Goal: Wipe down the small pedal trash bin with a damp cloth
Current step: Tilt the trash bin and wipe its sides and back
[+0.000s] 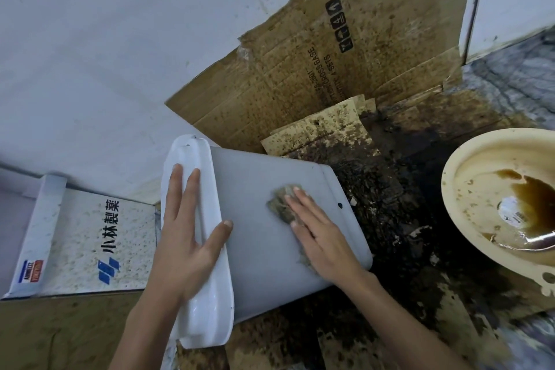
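The small grey bin [258, 249] lies tipped on its side on dirty cardboard, its white lid [207, 303] toward me on the left. My left hand [186, 228] rests flat over the lid's rim, thumb on the bin's grey side, holding it steady. My right hand [315, 228] presses a grey-brown damp cloth [280, 204] flat against the bin's upward-facing side; only the cloth's edges show past my fingers. The pedal is hidden.
A cream basin [468, 234] with brown water and residue sits at the right. Stained brown cardboard [300, 78] leans against the white wall behind the bin. A white printed box [90, 243] lies at the left. Dark grime [405, 234] covers the floor cardboard.
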`<state>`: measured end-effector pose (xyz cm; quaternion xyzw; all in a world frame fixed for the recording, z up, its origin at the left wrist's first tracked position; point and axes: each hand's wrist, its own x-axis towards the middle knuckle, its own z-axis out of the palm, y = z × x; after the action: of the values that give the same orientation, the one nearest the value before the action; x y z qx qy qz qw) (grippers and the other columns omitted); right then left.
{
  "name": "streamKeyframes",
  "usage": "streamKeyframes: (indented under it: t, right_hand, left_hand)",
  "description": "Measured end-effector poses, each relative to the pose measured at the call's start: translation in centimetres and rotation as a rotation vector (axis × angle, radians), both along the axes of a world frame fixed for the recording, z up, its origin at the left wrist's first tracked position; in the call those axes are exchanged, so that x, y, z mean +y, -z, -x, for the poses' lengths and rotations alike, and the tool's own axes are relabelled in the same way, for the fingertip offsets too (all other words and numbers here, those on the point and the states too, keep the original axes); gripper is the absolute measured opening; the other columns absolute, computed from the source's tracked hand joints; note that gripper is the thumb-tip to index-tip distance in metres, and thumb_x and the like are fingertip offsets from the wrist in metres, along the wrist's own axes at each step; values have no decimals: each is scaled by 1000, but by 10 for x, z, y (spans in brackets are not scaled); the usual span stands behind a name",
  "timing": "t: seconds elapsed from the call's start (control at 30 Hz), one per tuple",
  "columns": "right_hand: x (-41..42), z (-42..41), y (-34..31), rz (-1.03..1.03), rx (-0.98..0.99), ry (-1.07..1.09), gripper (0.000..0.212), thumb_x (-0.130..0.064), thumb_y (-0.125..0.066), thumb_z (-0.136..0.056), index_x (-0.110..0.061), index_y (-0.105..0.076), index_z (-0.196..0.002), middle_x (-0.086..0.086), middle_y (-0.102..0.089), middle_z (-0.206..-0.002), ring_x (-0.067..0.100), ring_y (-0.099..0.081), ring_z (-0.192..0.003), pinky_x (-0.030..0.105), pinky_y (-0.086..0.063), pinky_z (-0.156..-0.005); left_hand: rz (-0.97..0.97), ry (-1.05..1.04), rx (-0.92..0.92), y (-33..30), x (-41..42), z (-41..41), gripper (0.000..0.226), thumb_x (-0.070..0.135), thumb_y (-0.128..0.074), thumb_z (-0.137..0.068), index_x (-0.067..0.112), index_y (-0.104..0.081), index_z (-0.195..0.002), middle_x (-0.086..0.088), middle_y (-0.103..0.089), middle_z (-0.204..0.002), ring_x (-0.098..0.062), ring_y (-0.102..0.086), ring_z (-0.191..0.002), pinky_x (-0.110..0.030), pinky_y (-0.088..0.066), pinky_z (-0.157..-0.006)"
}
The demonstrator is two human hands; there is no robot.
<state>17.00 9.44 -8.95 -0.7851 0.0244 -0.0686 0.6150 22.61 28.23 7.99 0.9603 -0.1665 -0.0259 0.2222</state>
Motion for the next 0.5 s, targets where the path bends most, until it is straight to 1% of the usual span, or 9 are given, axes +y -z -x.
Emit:
streamKeyframes:
  t: [0.07, 0.13, 0.17, 0.23, 0.3, 0.33, 0.4, 0.5]
  right_hand:
    - [-15, 0, 24, 18, 89, 66, 47, -35, -38, -105, -39, -29, -151, -23, -14, -161, -3, -9, -148, 30, -12, -122]
    - [-29, -15, 45, 37, 175, 132, 47, -34, -36, -105, -34, -29, -152, -20, -13, -161, 2, -10, -149, 34, -11, -123]
    - [-36, -28, 51, 31, 222, 163, 47, -33, -35, -106, -31, -29, -153, -19, -14, -161, 5, -10, -150, 35, -11, -123]
    - [-48, -56, 55, 2, 302, 207, 48, -32, -33, -106, -26, -28, -154, -11, -16, -163, 9, -10, -150, 35, -11, -123]
    - [-53, -81, 49, 1, 338, 219, 48, -31, -31, -106, -24, -27, -154, -6, -18, -164, 10, -11, -150, 35, -10, -123]
    - [-51, -90, 43, 23, 321, 202, 48, -32, -30, -107, -24, -27, -154, -5, -19, -164, 10, -11, -150, 36, -10, -123]
    - [-40, -91, 29, 80, 229, 128, 49, -34, -28, -107, -26, -24, -155, -8, -16, -164, 9, -9, -150, 39, -9, -123]
    - [-23, -57, 20, 100, 73, 41, 50, -39, -28, -106, -30, -18, -154, -11, -12, -164, 5, -6, -150, 33, -7, -121]
  left_hand:
    - [5, 2, -3, 1, 1, 0, 88, 50, -56, -86, 38, -14, -162, 30, 10, -167, 12, 7, -152, -16, -9, -114]
    - [14, 6, -5, 2, 2, 0, 88, 48, -57, -85, 40, -14, -162, 31, 10, -167, 14, 7, -151, -8, -7, -110]
    - [14, 5, -6, 2, 2, -1, 88, 48, -58, -85, 40, -14, -161, 32, 9, -167, 15, 7, -151, -6, -6, -108]
    - [14, -1, -14, 2, 4, 0, 88, 47, -58, -84, 41, -16, -161, 34, 8, -166, 16, 5, -150, -5, -7, -107]
    - [15, 4, -15, 3, 3, -1, 88, 47, -59, -84, 41, -16, -161, 34, 8, -166, 16, 6, -150, -6, -7, -108]
    - [17, 6, -14, 3, 3, -1, 88, 48, -59, -83, 41, -17, -161, 34, 8, -166, 16, 6, -150, -8, -7, -109]
    - [22, -3, -14, 3, 1, -1, 89, 47, -60, -83, 39, -18, -161, 33, 6, -167, 17, 6, -149, -11, -8, -112]
    - [24, -7, -15, 3, 1, -1, 89, 46, -60, -82, 38, -20, -161, 32, 5, -167, 18, 6, -149, -7, -7, -110]
